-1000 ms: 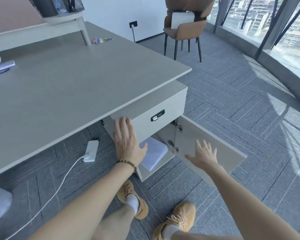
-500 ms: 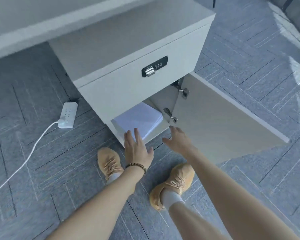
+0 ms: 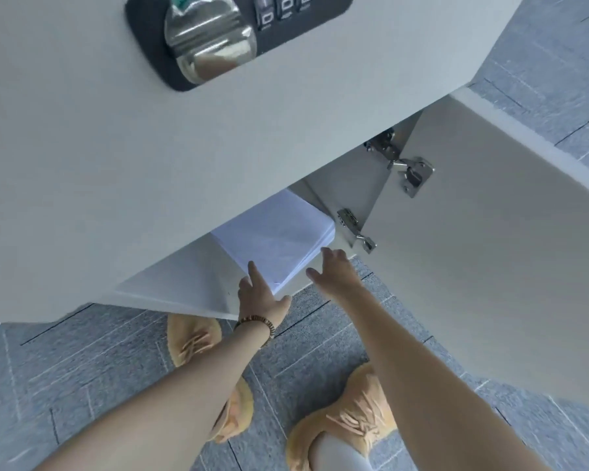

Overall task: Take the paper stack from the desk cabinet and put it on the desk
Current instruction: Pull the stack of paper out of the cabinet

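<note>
A white paper stack lies on the floor of the open desk cabinet, below the drawer front. My left hand, with a bead bracelet on the wrist, is open at the stack's near left corner, fingertips touching its edge. At the stack's near right corner my right hand reaches in, open, with fingers at the edge. Neither hand has closed on the paper. The back of the stack is hidden under the drawer.
The drawer front with a combination lock fills the upper view, very close. The cabinet door stands open to the right on two metal hinges. Grey carpet tiles and my two tan shoes are below.
My head has dropped much closer to the cabinet. Both hands have moved forward from in front of the opening to the near corners of the paper stack.
</note>
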`<control>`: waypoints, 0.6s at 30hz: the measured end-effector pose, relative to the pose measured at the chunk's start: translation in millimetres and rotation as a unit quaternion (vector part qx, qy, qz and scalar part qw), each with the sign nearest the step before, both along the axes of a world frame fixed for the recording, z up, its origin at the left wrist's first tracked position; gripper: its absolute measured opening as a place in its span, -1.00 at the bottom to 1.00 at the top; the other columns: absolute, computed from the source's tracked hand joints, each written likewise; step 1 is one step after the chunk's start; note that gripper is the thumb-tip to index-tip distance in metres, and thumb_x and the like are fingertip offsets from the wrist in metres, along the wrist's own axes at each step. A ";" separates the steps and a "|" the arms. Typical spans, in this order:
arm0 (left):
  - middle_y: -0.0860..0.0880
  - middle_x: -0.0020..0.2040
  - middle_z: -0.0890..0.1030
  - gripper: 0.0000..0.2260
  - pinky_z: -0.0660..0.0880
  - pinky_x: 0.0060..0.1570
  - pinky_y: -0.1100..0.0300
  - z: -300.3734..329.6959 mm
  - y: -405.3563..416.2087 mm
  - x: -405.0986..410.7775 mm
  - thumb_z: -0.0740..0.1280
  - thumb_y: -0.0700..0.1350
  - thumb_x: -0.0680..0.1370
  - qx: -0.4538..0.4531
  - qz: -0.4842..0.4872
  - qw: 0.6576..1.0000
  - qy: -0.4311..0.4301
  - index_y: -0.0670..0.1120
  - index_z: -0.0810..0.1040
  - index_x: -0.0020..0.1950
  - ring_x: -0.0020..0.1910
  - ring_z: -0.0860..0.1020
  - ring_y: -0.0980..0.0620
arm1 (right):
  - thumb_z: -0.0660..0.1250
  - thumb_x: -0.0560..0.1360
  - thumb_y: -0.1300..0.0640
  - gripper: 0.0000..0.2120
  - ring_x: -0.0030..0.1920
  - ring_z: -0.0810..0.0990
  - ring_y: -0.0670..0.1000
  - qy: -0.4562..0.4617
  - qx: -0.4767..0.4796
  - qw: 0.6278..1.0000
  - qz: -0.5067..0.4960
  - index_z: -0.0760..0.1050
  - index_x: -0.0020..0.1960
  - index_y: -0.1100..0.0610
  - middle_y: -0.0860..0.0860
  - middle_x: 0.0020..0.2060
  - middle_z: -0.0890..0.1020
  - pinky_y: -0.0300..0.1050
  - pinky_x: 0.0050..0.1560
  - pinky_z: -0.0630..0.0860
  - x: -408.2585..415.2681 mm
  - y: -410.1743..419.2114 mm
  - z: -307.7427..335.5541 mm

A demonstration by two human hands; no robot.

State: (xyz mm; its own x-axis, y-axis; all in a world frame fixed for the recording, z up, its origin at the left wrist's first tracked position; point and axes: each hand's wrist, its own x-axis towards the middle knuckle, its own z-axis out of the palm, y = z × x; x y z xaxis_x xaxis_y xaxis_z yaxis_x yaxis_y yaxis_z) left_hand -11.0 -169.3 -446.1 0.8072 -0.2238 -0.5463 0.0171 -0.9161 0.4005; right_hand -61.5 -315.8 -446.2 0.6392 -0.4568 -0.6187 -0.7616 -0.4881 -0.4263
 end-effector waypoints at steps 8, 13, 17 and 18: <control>-0.25 0.56 0.13 0.00 0.33 0.44 -0.03 -49.2 -10.1 24.8 0.45 0.00 0.45 -0.015 0.038 0.999 0.025 0.01 -0.23 0.61 0.54 0.20 -0.19 | 0.20 0.62 -0.10 -0.28 0.64 -0.06 0.20 -0.021 -0.120 0.986 0.115 0.00 0.63 0.16 0.18 0.64 -0.05 0.13 0.51 0.21 56.7 -33.1 -54.7; -0.24 0.56 0.10 0.02 0.25 0.46 -0.01 -61.6 -16.5 34.4 0.47 0.04 0.42 -0.001 0.074 0.997 0.034 0.02 -0.22 0.62 0.57 0.04 -0.17 | 0.19 0.61 -0.17 -0.22 0.59 0.09 0.24 -0.003 -0.131 0.987 0.088 -0.06 0.63 0.18 0.19 0.61 0.09 0.14 0.50 0.18 80.3 -44.9 -72.8; -0.25 0.55 0.08 0.04 0.26 0.44 -0.06 -63.5 -20.5 33.4 0.49 0.09 0.41 0.005 0.085 0.996 0.036 0.02 -0.20 0.61 0.55 0.04 -0.19 | 0.32 0.52 -0.23 -0.14 0.50 0.23 0.20 -0.018 -0.151 0.986 0.068 0.06 0.59 0.19 0.14 0.48 0.27 0.16 0.42 0.27 74.1 -41.8 -76.7; -0.24 0.56 0.07 0.03 0.25 0.44 -0.08 -63.1 -20.8 31.1 0.49 0.09 0.41 0.002 0.092 0.995 0.038 0.02 -0.19 0.62 0.55 0.04 -0.21 | 0.33 0.50 -0.25 -0.12 0.48 0.25 0.20 -0.011 -0.155 0.985 0.074 0.07 0.59 0.19 0.14 0.47 0.28 0.17 0.41 0.28 69.3 -38.1 -76.3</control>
State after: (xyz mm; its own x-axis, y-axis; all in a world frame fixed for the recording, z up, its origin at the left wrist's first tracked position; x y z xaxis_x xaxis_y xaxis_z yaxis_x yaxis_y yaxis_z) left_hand 20.1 -190.1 -509.2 0.7907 -0.0740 -0.6077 0.2139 -0.8967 0.3875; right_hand 7.8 -353.9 -522.5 0.7250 -0.5221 -0.4492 -0.6644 -0.7022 -0.2560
